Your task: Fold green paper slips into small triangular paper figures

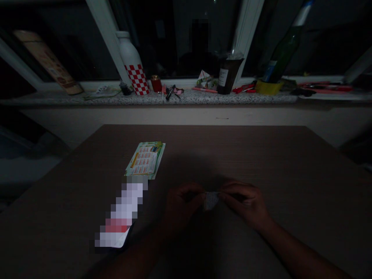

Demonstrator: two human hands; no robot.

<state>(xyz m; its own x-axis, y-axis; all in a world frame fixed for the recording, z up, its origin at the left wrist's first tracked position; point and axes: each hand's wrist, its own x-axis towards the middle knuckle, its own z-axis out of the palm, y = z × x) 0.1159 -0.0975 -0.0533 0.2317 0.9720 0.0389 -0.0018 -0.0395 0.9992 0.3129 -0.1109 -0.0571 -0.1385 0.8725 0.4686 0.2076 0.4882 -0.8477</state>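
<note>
The left hand (184, 203) and right hand (247, 199) each pinch a side of a small printed paper (212, 200) between thumb and fingers, well short of the tabletop's (247, 151) far edge. Toward its left edge lies a pixelated item (128, 207); beyond, nearer the far left corner, printed cards (144, 161). A checkered bottle (136, 75) stands on the sill (186, 100).

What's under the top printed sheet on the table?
Edges of at least one more sheet show beneath the top sheet; most of the lower one and anything deeper are covered.
</note>
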